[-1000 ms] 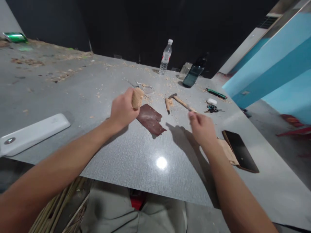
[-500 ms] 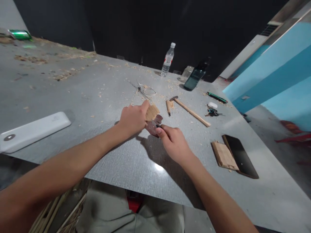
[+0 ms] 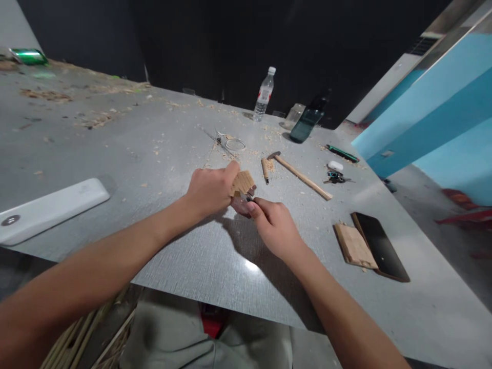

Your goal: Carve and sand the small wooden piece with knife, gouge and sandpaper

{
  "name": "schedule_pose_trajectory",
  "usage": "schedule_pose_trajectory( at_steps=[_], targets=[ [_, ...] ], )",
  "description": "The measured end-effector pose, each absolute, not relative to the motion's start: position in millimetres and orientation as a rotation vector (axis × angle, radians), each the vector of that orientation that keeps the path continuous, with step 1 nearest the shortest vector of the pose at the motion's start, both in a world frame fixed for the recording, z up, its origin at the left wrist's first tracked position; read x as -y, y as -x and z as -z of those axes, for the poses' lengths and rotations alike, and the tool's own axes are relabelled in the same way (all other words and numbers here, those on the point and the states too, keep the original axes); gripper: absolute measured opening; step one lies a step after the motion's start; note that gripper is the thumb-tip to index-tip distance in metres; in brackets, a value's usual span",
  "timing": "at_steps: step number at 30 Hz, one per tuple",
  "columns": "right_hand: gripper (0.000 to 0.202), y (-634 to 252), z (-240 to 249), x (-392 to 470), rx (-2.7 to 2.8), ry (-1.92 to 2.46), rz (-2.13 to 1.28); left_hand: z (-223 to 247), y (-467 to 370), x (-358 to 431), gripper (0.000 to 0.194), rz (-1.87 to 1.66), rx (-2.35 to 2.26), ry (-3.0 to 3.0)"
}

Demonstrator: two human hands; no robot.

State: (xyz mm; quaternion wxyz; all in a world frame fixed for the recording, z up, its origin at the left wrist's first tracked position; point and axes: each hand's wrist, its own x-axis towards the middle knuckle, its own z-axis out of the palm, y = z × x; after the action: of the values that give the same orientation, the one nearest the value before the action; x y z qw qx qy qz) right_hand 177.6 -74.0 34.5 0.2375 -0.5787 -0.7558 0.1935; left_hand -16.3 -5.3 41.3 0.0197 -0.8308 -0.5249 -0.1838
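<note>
Near the middle of the grey surface (image 3: 172, 261), we have both hands close together over the brown sheet (image 3: 240, 206). Our left hand (image 3: 210, 189) comes in from the left, fingers closed round the grooved wooden block (image 3: 243, 182), its ridged face showing. And on the right, our right hand (image 3: 277, 225) has its thumb and fingers pinched narrow on a small bladed tool (image 3: 249, 199), the blade pointing left at the block's near edge; whether metal meets wood, we cannot tell. The sheet lies under the block and tool, partly covered by our hands.

Just right and farther off, we see a short wooden-handled tool (image 3: 265, 170) beside a little heap of shavings (image 3: 270, 165), then the hammer (image 3: 303, 177), head far, handle slanting near and right. Beyond our left hand sits a white coil (image 3: 235, 145). At the far edge it's the clear bottle (image 3: 263, 97) upright, then a glass jar (image 3: 295, 115) and a dark bottle (image 3: 306, 123).

Over on the right we get a green cutter (image 3: 342, 153), a white case (image 3: 335, 165) and keys (image 3: 335, 177); nearer, a pale wooden slab (image 3: 355, 246) right beside a black phone (image 3: 380, 246). Off to the left, a long white device (image 3: 54, 210) lies flat, with a green can (image 3: 28, 56) on its side at far left.
</note>
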Motion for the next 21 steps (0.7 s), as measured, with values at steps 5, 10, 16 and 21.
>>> schedule_pose_trajectory(
  at_steps=[5, 10, 16, 21],
  targets=[
    [0.055, -191, -37, 66, 2.152, 1.733, -0.323, -43, 17, 3, 0.056, 0.588, 1.616, 2.614],
    [0.056, -192, -39, 66, 2.188, 1.824, -0.061, -47, 11, 6, 0.052, 0.585, 1.671, 2.591],
    [0.059, -208, -39, 61, 2.123, 1.807, -0.076, -50, 20, -1, 0.04, 0.622, 1.717, 2.638],
    [0.064, -258, -42, 47, 1.58, 1.818, 0.092, -55, 46, -25, 0.015, 1.05, 2.043, 2.213]
  ],
)
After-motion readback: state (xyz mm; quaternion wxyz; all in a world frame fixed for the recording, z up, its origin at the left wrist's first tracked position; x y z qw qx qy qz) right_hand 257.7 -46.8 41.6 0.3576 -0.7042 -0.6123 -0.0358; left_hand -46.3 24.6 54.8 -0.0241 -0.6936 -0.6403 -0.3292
